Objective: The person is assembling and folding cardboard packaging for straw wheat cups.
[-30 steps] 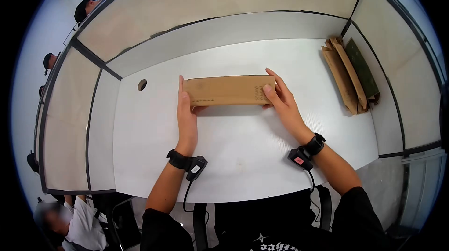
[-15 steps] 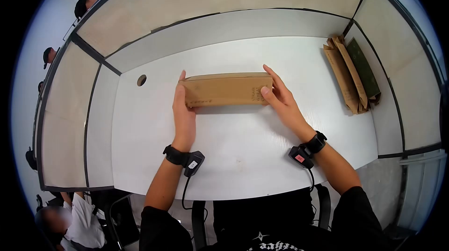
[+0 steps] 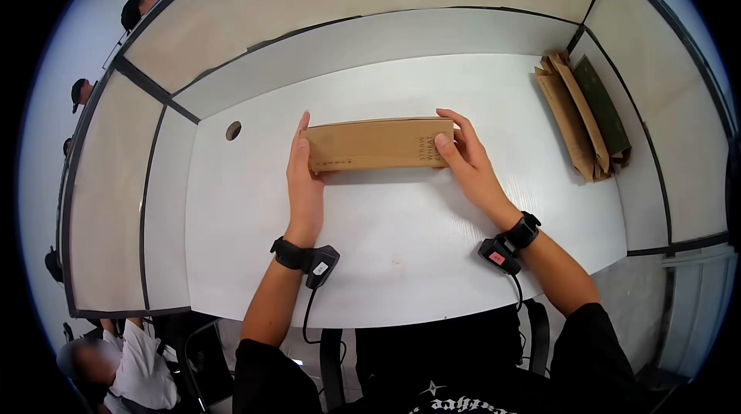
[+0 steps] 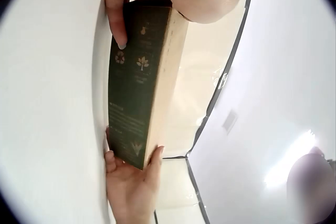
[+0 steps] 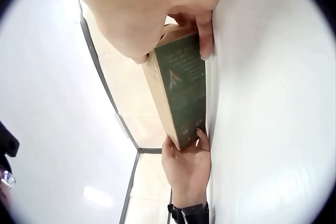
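- Both ends of the long carton (image 3: 370,145), central in the head view, are grasped by the left hand (image 3: 306,182) and right hand (image 3: 472,171), probably to balance its length; cardboard items (image 3: 562,125) sit upper right, perhaps leaving working room.
- Left wrist view: its green face (image 4: 134,87) runs mid-frame, one finger (image 4: 116,24) against it, likely steadying.
- Right wrist view: the left hand clasps the lower end, seemingly sharing weight.

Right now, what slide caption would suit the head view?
Left hand and right hand hold a brown cardboard box by its ends over a white table.
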The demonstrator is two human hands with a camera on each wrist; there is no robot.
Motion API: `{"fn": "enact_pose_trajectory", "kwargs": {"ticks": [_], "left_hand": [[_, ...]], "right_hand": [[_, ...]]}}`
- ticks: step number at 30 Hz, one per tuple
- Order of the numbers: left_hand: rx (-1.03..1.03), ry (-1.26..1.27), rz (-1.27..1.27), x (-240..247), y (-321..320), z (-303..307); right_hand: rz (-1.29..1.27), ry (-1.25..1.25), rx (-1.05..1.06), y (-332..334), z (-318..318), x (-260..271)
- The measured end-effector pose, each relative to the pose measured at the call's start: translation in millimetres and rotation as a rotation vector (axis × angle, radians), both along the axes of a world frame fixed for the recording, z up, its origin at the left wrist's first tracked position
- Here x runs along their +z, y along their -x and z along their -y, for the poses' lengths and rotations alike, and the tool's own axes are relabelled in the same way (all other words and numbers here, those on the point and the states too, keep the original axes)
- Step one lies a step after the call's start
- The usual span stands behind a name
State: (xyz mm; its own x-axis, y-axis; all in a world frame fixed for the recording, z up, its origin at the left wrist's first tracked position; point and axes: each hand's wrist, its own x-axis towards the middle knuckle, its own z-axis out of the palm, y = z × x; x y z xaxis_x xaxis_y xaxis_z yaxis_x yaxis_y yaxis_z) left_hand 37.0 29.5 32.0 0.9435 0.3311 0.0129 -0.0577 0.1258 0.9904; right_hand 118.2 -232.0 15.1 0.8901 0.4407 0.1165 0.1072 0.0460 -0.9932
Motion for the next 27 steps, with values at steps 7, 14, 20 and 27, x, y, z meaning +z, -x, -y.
{"fn": "enact_pose_trajectory", "kwargs": {"ticks": [7, 14, 20, 27], "left_hand": [[-0.086, -0.16, -0.021, 1.4, -0.8, 5.3], [-0.159, -0.252, 0.101, -0.3, 1.2, 11.8], [-0.178, -0.231, 0.095, -14.9, -0.9, 9.5], [0.197, -0.221, 0.086, -14.3, 0.6, 6.5]], "right_hand": [[-0.019, 0.021, -0.004, -1.3, 3.2, 2.0], [0.017, 0.034, -0.08, 2.2, 1.6, 4.2], [-0.057, -0.017, -0.163, -5.2, 3.8, 2.0], [0.128, 0.086, -0.345, -9.2, 9.1, -11.0]]}}
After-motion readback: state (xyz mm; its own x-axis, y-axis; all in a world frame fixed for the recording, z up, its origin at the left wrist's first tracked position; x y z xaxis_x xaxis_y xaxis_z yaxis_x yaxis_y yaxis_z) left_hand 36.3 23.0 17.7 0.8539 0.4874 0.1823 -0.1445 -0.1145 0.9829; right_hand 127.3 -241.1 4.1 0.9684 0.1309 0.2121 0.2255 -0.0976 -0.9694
